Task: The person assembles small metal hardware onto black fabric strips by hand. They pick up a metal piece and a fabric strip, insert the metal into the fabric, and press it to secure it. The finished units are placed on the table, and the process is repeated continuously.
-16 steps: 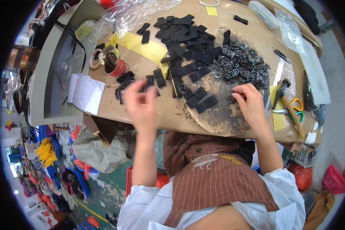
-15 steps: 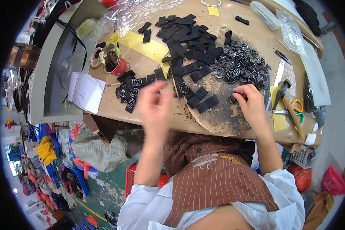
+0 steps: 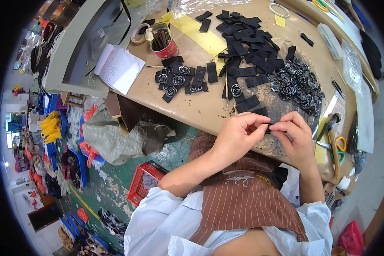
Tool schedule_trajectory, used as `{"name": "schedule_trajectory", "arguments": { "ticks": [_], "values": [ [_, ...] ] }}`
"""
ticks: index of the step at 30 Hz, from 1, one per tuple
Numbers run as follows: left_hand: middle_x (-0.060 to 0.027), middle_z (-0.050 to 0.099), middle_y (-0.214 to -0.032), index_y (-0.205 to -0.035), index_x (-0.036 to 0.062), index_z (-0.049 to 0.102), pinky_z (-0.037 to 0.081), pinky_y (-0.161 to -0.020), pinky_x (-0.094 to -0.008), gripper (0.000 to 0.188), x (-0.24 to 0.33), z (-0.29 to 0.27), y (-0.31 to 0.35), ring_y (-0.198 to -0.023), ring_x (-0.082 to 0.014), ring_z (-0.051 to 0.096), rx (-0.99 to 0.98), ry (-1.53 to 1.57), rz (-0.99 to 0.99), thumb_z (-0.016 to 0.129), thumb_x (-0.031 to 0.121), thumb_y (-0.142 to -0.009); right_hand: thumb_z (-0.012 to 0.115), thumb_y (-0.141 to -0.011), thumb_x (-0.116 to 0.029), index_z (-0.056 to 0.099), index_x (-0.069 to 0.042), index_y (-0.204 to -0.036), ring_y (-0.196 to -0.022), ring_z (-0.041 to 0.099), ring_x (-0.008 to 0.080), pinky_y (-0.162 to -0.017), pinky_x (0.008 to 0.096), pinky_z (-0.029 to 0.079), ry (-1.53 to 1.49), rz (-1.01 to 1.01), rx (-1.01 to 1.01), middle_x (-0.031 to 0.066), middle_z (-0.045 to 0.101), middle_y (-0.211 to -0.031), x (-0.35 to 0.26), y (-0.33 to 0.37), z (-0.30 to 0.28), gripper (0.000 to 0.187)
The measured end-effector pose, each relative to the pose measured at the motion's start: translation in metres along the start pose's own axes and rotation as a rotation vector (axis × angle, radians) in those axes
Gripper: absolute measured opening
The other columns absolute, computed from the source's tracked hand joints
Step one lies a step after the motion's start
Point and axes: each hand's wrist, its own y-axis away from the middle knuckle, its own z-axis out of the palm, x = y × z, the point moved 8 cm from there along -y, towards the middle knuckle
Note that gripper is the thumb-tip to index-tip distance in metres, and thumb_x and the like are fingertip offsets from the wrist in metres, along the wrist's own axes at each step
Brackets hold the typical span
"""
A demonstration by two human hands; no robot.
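My left hand (image 3: 240,134) and my right hand (image 3: 295,135) meet over the near part of a round, worn board (image 3: 281,104). Their fingertips pinch a small dark piece (image 3: 269,124) between them, mostly covered by the fingers. Just beyond it are black strap pieces with small holes (image 3: 247,103), and one of the nearby straps carries a metal swirl ornament (image 3: 236,90). A heap of dark shiny swirl ornaments (image 3: 296,83) lies on the board's far right. To the left sits a group of black straps with silvery swirls on them (image 3: 178,80).
A larger pile of black straps (image 3: 247,36) lies farther back. At left stand a red tin of brown sticks (image 3: 165,49) and a paper pad (image 3: 119,68). A hammer (image 3: 333,141) and orange-and-green-handled scissors (image 3: 340,147) lie at right. A red crate (image 3: 144,183) rests on the floor.
My left hand has moved right to meet my right hand at the small dark piece. The view has shifted, so the bench appears farther right and higher.
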Motion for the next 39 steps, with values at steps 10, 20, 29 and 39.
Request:
{"name": "schedule_trajectory", "arguments": {
  "ticks": [10, 20, 29, 39],
  "values": [
    [-0.0066, 0.064, -0.084, -0.101, -0.0031, 0.060, 0.055, -0.065, -0.0236, 0.018, -0.037, 0.023, 0.010, -0.073, -0.0123, 0.065, -0.248, 0.658, -0.488, 0.057, 0.009, -0.088, 0.070, -0.071, -0.001, 0.060, -0.001, -0.086, -0.071, 0.055, 0.0225, -0.062, 0.0302, 0.046, -0.015, -0.325, 0.000, 0.0079, 0.053, -0.083, -0.009, 0.022, 0.004, 0.018],
    [-0.0039, 0.062, -0.084, -0.100, -0.0035, 0.060, 0.054, -0.066, -0.0226, 0.015, -0.004, 0.006, 0.011, -0.074, -0.0084, 0.062, -0.044, 0.394, -0.186, 0.056, 0.004, -0.088, 0.072, -0.072, -0.006, 0.062, -0.003, -0.104, -0.089, 0.060, 0.0226, -0.077, 0.0304, 0.050, -0.196, -0.087, 0.002, 0.0116, 0.058, -0.104, -0.001, 0.010, 0.002, 0.034],
    [-0.0044, 0.063, -0.084, -0.100, -0.0039, 0.060, 0.052, -0.066, -0.0203, 0.015, 0.000, 0.003, 0.013, -0.074, -0.0071, 0.061, 0.002, 0.328, -0.116, 0.056, 0.002, -0.087, 0.070, -0.072, 0.001, 0.065, -0.001, -0.097, -0.086, 0.064, 0.0199, -0.071, 0.0281, 0.052, -0.194, -0.090, 0.119, 0.0116, 0.063, -0.098, -0.006, 0.014, 0.002, 0.026],
    [-0.0071, 0.063, -0.093, -0.107, -0.0026, 0.057, 0.052, -0.073, -0.0217, 0.020, -0.012, 0.010, 0.013, -0.082, -0.0089, 0.061, 0.016, 0.775, -0.154, 0.057, 0.004, -0.088, 0.074, -0.069, 0.000, 0.067, -0.003, -0.085, -0.071, 0.059, 0.0158, -0.064, 0.0245, 0.049, -0.281, 0.036, 0.374, 0.0074, 0.061, -0.086, 0.009, 0.035, 0.009, 0.018]
  ]
}}
